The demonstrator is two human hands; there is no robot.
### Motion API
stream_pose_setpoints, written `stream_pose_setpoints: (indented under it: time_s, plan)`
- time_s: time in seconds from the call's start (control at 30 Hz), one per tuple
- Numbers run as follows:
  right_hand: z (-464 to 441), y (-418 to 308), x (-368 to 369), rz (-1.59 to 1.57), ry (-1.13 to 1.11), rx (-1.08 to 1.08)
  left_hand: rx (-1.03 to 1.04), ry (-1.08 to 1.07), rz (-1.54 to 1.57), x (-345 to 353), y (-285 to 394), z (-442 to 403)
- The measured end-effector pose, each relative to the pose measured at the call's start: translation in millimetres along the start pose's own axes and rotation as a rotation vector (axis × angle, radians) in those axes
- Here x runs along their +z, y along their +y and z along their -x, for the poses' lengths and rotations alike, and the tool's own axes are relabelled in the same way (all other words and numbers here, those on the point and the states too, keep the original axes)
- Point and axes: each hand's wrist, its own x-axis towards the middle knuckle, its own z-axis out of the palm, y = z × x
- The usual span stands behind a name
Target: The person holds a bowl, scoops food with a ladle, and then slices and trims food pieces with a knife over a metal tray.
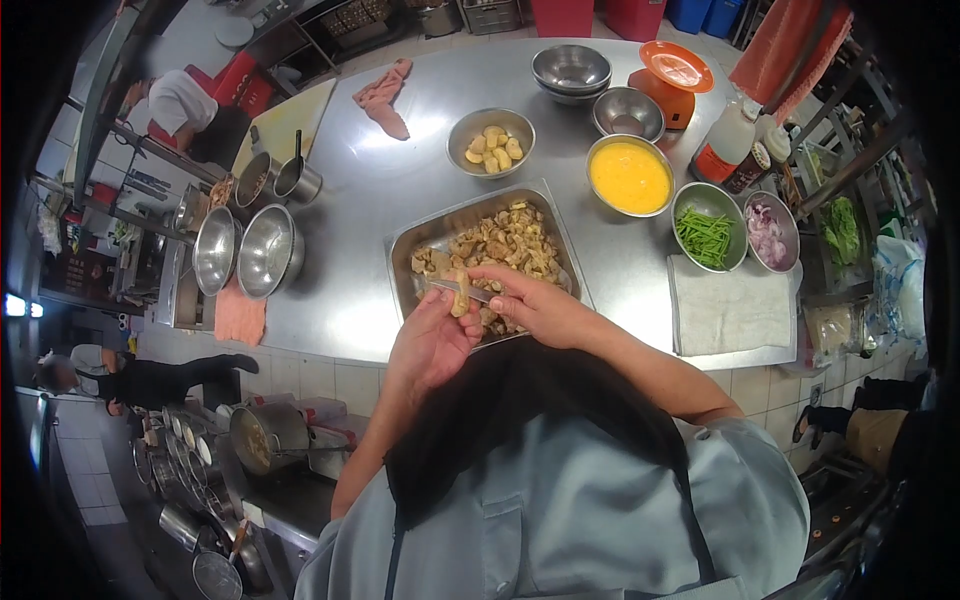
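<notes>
My left hand point(432, 338) grips a knobbly, pale yellow-brown piece of ginger point(461, 297), held upright between thumb and fingers. My right hand point(545, 308) is closed around a small knife point(476, 292), its blade against the ginger. Both hands are over the near part of a rectangular metal tray point(392, 262), which holds many tan-brown chunks point(505, 240). Beyond the tray stands a metal bowl point(452, 150) with several smoother yellow pieces point(494, 148) inside. The knife's handle is mostly hidden in my right hand.
On the steel table point(350, 290) at right are bowls of yellow liquid point(630, 175), cut green vegetables point(703, 237) and sliced onion point(766, 236). A white cloth point(725, 312), an orange scale point(672, 85) and bottles point(726, 140) sit nearby. Metal bowls point(268, 250) stand left; other people are around.
</notes>
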Motion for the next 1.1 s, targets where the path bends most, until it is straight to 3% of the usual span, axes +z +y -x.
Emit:
stream_pose_setpoints:
  time_s: [0.17,0.43,0.57,0.67,0.87,1.1]
  plan:
    - [-10.1,25.3,0.2,0.072,0.105,-0.09,-0.051,-0.081,-0.02,-0.2,-1.4,0.5]
    - [-3.3,5.6,-14.5,0.139,-0.017,0.081,0.071,-0.028,-0.068,-19.4,-0.7,-9.9]
    - [-12.3,27.1,-5.8,0.158,0.101,-0.119,0.13,-0.012,-0.06,-24.8,-2.9,-15.1]
    - [-5.8,2.8,-1.5,0.079,0.04,0.092,0.154,0.03,-0.068,-17.5,-4.8,-17.6]
    - [-10.5,-9.4,7.8,0.18,0.03,0.017,0.24,0.026,-0.115,-17.5,-8.4,-24.2]
    - [-11.6,2.9,10.1,0.054,0.03,-0.042,0.198,-0.003,-0.061,-10.9,-6.8,-20.5]
